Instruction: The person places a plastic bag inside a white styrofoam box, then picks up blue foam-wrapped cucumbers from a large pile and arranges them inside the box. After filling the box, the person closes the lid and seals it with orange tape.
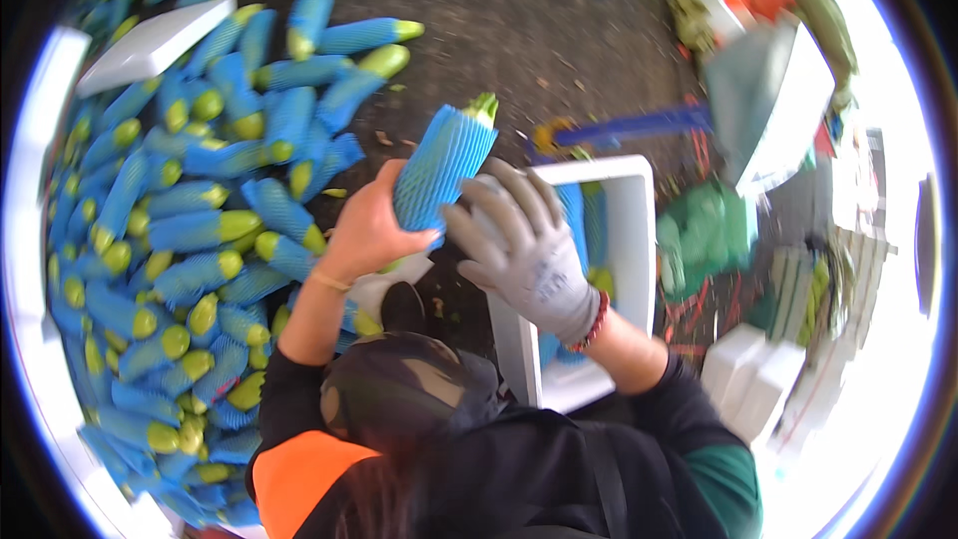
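A zucchini in a blue foam-net sleeve (444,168) is tilted in front of me, its cut green stem end poking out at the top. My bare left hand (361,223) is closed round its lower left side, with a thin band at the wrist. Beside its right side is my right hand (529,250), in a grey glove, fingers spread; whether the fingertips touch the sleeve I cannot tell. Under the right forearm stands a white foam box (639,250) with more sleeved zucchini (595,215) inside, partly hidden by the hand.
A large heap of sleeved zucchini (190,230) fills the left side. A white foam lid (155,45) lies on it. Ahead is dark, littered ground (479,20). To the right are a blue bar (639,127), a green bag (704,240) and white foam boxes (753,374).
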Tool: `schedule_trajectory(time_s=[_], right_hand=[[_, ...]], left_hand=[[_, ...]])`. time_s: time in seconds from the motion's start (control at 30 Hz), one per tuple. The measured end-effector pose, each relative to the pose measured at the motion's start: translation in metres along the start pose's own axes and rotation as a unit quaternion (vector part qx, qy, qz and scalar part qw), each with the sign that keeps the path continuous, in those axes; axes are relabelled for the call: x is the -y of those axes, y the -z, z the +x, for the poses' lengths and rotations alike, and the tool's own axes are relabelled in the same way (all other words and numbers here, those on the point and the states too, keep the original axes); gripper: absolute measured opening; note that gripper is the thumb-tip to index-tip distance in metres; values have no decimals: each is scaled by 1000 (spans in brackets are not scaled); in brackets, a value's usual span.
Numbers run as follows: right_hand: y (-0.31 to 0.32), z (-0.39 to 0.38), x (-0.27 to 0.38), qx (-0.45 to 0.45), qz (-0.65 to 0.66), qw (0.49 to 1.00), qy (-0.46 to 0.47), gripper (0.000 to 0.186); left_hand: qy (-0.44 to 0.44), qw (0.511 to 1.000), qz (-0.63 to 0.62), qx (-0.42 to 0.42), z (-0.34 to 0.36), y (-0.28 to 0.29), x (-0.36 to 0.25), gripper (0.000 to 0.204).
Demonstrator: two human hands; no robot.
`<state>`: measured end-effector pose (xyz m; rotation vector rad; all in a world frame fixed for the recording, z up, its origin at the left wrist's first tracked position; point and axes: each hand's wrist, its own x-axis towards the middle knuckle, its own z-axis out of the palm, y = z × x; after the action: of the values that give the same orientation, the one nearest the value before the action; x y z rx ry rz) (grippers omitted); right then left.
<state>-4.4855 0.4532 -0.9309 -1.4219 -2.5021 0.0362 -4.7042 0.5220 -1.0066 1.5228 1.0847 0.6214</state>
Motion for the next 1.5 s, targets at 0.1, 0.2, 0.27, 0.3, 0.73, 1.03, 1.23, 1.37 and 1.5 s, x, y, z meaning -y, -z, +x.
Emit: schedule_trajectory(time_s=[0.1, 0.2, 0.27, 0.3, 0.73, 1.03, 1.23, 1.37, 1.5], right_hand=[[14, -23, -11, 145, 19, 989, 28, 89], [35, -91, -19, 167, 195, 953, -161, 84], [31, -142, -23, 16, 155, 937, -313, 94], [22, -165, -29, -69, 154, 911, -376, 92], [-80, -253, -105, 12, 107, 866, -488, 77], [62, -172, 9, -11, 217, 960, -178, 103], [98, -237, -2, -245, 265, 822, -441, 104], [79, -231, -50, -233, 67, 881, -406, 111], [17, -181, -108, -51, -105, 888, -444, 80]], left_hand=[[-165, 949, 62, 261, -2, 1, -26, 65], [-43, 966, -118, 227, 24, 25, -20, 62], [-161, 941, 243, -171, 70, 56, 18, 56], [-66, 810, 523, -256, 90, 76, 52, 64], [162, 946, -101, -262, 33, 157, 146, 53], [-172, 889, 127, 404, -10, -64, -109, 76], [-207, 903, 129, 353, 62, -201, -109, 44], [-393, 779, 312, 376, 80, -311, -61, 39], [-429, 653, 492, 385, 79, -317, -10, 33]])
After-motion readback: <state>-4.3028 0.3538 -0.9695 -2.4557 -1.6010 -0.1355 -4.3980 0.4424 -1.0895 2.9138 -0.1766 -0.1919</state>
